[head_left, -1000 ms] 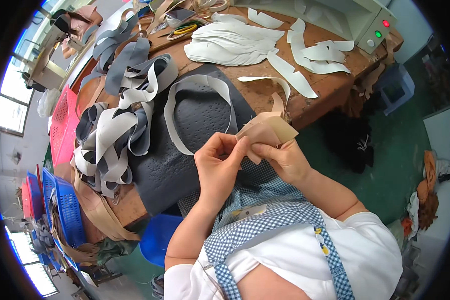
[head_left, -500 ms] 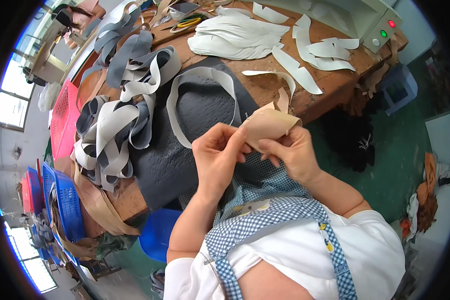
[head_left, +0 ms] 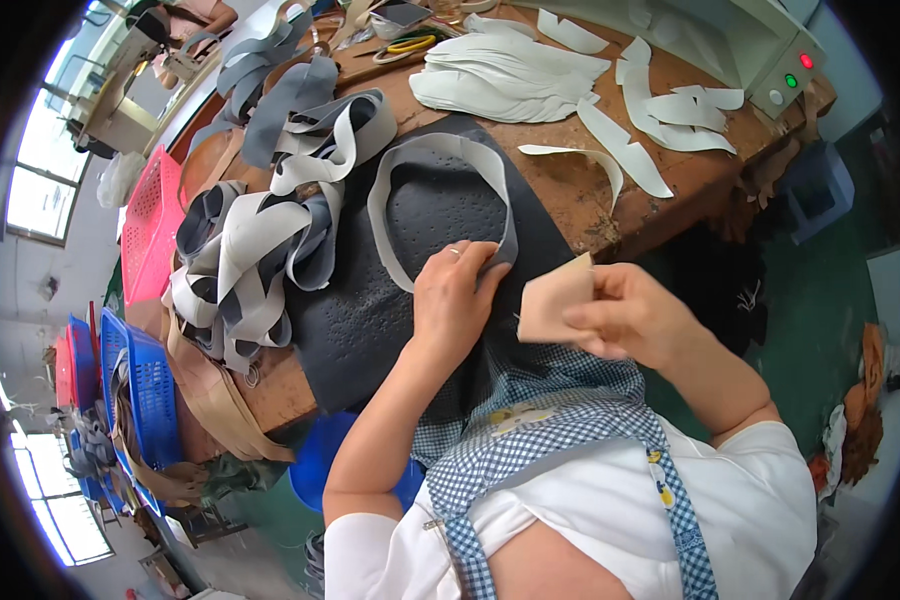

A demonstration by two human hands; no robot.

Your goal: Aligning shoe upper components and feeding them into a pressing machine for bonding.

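"Pinching tight, that right hand [head_left: 638,312], isn't it? What does it have?"

"A small, flat, tan piece that looks like thin leather [head_left: 550,302]. The thumb is on one side and the fingers are behind. It's up in the air, just past the edge of the flat black sheet with little dents [head_left: 340,345]."

"And the left hand [head_left: 450,305]?"

"It's touching the near right side of the big round loop of pale grey band [head_left: 445,145], which is on the black sheet. Its fingers are bent over the band, but I can't tell if they grip it."

"What could go wrong?"

"Only one hand holds the tan piece, by one side. If the thumb goes loose, it might drop on the blue checked apron [head_left: 610,375]. And if the left hand pushes too hard, the loop could bend or slide."

"What's new since a second ago?"

"Back then both hands held the tan piece together, and it looked folded. Now the left hand has let go and moved to the loop. The piece looks flatter, and only the right hand has it."
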